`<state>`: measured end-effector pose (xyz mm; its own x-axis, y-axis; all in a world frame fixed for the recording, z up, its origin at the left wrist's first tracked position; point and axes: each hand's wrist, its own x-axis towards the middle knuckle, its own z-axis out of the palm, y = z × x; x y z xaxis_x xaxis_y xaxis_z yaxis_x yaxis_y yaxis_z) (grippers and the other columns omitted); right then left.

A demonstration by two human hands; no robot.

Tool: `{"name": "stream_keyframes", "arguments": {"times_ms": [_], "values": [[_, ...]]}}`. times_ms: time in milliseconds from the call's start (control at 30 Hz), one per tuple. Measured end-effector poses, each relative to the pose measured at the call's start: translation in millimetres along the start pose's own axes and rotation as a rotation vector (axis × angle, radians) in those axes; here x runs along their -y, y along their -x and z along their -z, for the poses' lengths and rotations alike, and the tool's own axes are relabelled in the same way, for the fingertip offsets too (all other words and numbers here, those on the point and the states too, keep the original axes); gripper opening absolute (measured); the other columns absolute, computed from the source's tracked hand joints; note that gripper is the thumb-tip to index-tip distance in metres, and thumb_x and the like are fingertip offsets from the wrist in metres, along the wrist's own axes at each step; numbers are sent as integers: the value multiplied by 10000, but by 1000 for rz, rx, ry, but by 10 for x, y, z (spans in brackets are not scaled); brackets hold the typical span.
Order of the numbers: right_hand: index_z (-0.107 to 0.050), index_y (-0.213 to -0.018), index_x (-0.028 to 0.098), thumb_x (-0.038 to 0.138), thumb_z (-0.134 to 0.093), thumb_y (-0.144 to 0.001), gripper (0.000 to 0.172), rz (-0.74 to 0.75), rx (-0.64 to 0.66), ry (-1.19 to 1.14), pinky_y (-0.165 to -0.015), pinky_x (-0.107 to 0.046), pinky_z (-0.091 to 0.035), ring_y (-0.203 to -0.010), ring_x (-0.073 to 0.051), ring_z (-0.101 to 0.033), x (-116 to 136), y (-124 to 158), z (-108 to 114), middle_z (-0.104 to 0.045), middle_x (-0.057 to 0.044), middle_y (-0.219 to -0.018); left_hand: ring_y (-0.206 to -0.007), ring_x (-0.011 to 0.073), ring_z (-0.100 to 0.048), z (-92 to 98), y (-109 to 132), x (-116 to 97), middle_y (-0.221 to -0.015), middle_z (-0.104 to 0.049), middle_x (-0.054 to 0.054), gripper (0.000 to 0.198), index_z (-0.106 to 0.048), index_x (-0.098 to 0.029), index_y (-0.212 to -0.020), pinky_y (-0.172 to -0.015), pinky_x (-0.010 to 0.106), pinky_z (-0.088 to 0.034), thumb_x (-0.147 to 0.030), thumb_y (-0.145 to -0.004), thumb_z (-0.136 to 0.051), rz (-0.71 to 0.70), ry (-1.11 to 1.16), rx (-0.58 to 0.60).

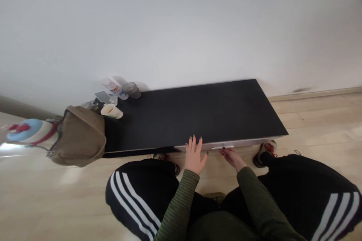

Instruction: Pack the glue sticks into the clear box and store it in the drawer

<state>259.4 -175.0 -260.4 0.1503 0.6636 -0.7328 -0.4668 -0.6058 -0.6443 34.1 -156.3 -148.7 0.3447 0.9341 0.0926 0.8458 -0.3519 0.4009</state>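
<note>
A long, low black cabinet stands against the wall, with a pale drawer front on its near side. My left hand is open, fingers spread, its fingertips at the cabinet's front edge; nothing is in it. Slightly to the right, my right hand has its fingers curled at the silver drawer handle, gripping it from below. Part of those fingers is hidden by the handle. The drawer looks closed or nearly so.
On the cabinet's left end are a paper cup with a drink, a dark glass, a white bottle and a brown bag. My knees flank the drawer. Behind is a white wall.
</note>
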Motion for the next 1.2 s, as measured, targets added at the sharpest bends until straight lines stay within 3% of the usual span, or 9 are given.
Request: {"name": "stream_keyframes", "arguments": {"times_ms": [233,333,433,500,567,667,933,1067,1200], "values": [[-566,-712,152,234,-728,-752,186,-214,64,312,-530,-233,-492,-514,-138,-653,-221,695,-72,-681,-49,-644,-1482,357,-180,-232,303,-147,-1593,-238,185,647,-385,-126,-1467,-1154,580,-259,-223,-844,-531,-134,39,4],[-612,-680,138,227,-690,-748,137,-226,260,452,-530,-227,-498,-546,-155,-677,-152,1110,-133,-704,-58,-658,-1444,341,-297,-372,530,-244,-1540,-354,195,602,-420,-100,-1435,-1136,575,-307,-185,-844,-500,-193,78,67],[-623,-732,161,286,-532,-842,190,-68,439,686,-526,-228,-491,-589,-158,-695,105,1352,-157,-734,-54,-768,-1375,302,-425,-399,700,-278,-1463,-478,169,523,-498,-119,-1366,-1107,543,-374,-118,-846,-447,-212,132,94],[-629,-811,174,311,-442,-893,246,106,342,844,-580,-251,-501,-630,-164,-699,307,1332,-163,-738,-65,-825,-1286,279,-522,-353,778,-282,-1372,-572,149,450,-574,-145,-1275,-1065,513,-431,-111,-845,-446,-215,191,114],[-638,-950,174,308,-423,-914,256,263,104,1014,-736,-289,-507,-815,-200,-713,445,1184,-180,-736,-103,-942,-1173,258,-599,-281,849,-301,-1249,-651,131,375,-628,-166,-1173,-1002,481,-487,-118,-843,-457,-196,268,134],[-606,-1122,141,316,-461,-915,307,286,-134,1212,-912,-342,-441,-1101,-274,-640,452,895,-238,-676,-190,-1147,-1043,231,-643,-176,962,-381,-1101,-696,107,311,-656,-178,-1073,-902,420,-537,-116,-837,-464,-169,406,164],[-613,-949,144,434,-553,-877,305,174,-76,1253,-743,-323,-406,-910,-299,-663,176,807,-254,-705,-186,-906,-930,218,-640,-17,1132,-598,-971,-697,82,282,-673,-208,-990,-830,375,-526,-107,-813,-478,-186,566,218],[-585,-756,202,463,-643,-774,268,307,-76,1216,-654,-271,-348,-736,-209,-599,296,1039,-298,-654,-61,-736,-928,205,-639,5,1169,-625,-972,-699,90,289,-675,-201,-1007,-830,348,-520,-115,-816,-475,-206,638,232],[-539,-647,207,433,-696,-690,279,504,-196,1241,-612,-261,-320,-647,-157,-511,590,1372,-330,-550,-15,-679,-876,207,-659,-104,1259,-652,-920,-721,81,266,-698,-194,-1006,-799,327,-524,-171,-804,-526,-208,587,440]]}}
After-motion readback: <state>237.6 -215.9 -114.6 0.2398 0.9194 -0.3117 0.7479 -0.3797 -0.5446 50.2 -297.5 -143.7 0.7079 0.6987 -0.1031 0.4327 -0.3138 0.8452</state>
